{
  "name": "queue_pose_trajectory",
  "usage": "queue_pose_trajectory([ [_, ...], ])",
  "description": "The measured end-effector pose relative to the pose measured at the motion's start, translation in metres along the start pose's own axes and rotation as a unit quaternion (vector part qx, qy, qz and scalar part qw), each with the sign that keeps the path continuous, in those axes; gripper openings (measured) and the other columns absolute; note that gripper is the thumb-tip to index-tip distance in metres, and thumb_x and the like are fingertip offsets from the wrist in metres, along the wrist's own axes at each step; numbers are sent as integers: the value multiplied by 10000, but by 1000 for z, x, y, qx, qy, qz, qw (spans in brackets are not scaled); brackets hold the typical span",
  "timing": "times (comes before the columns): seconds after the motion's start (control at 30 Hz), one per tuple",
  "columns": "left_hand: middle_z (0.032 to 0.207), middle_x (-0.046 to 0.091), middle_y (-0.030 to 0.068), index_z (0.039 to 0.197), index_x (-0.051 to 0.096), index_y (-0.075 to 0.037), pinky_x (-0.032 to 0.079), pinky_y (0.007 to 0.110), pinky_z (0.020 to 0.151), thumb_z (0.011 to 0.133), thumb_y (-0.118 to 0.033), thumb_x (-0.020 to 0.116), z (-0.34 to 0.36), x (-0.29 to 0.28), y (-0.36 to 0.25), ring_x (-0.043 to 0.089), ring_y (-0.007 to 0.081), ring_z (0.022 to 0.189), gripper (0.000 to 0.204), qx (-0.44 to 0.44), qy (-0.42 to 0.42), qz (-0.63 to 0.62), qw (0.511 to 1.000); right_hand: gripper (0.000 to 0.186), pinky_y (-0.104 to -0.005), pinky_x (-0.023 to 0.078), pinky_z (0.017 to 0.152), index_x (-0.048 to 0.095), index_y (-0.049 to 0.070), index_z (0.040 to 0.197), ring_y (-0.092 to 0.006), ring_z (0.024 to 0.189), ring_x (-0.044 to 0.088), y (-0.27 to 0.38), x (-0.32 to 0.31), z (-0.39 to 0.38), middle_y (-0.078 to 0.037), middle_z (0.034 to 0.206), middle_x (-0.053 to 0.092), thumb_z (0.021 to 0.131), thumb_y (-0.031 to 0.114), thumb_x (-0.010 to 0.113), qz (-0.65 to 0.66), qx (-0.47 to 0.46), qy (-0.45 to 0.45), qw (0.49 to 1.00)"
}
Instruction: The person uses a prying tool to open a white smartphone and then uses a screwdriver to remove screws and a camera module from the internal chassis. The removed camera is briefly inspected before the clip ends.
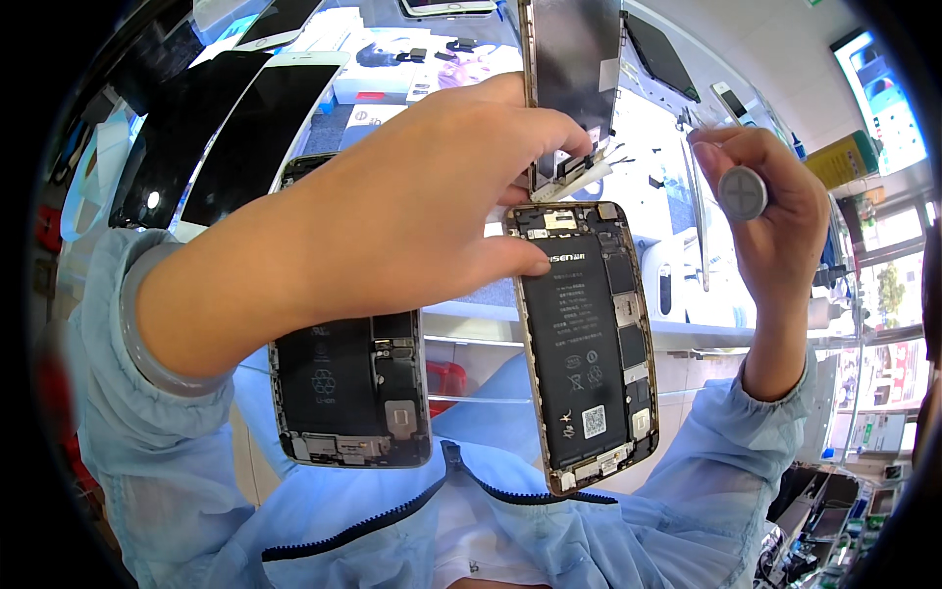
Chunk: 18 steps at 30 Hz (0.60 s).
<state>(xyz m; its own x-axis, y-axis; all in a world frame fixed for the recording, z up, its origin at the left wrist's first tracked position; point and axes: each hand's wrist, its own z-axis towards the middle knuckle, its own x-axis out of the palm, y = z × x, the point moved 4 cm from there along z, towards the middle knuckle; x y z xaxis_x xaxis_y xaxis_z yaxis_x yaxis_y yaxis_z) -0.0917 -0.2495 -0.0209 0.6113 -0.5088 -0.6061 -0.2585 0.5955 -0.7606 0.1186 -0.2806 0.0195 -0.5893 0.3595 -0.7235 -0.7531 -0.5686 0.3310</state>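
An opened phone (579, 353) lies in front of me, its black battery and metal brackets bare. Its lifted screen (577, 69) stands up from the far end, joined there by ribbon cables. My left hand (471, 167) grips the phone at this joint: the thumb presses the top left of the body, the fingers curl at the screen's lower edge. My right hand (775, 187) is closed around a screwdriver (742, 192), whose round grey end cap with a cross faces up. Its tip is hard to make out. This hand is held to the right, apart from the phone.
A second opened phone (348, 402) sits left of the first, partly under my left forearm. Black and white phone screens (260, 137) lie at the far left. Small dark parts (461, 45) are on the lit worktop. Tweezers (699, 211) lie beside my right hand.
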Motion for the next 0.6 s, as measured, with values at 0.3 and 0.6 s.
queue_pose_trajectory([
  [0.3, 1139, 475, 74, 1256, 506, -79, 514, 369, 956, 662, 76, 742, 1, -1, -1, 569, 230, 1070, 657, -15, 5, -18, 1000, 217, -273, 356, 427, 643, 69, 869, -159, 473, 501, 17, 12, 0, -45, 737, 655, 681, 1, 729, -36, -69, 143, 987],
  [0.6, 1139, 477, 80, 1248, 510, -72, 521, 352, 940, 659, 78, 741, 0, -2, 1, 577, 224, 1042, 650, 5, -2, 20, 1000, 212, -310, 444, 475, 621, 89, 827, -226, 566, 606, 19, 30, -8, -52, 654, 612, 657, -5, 705, -35, -118, 148, 981],
])
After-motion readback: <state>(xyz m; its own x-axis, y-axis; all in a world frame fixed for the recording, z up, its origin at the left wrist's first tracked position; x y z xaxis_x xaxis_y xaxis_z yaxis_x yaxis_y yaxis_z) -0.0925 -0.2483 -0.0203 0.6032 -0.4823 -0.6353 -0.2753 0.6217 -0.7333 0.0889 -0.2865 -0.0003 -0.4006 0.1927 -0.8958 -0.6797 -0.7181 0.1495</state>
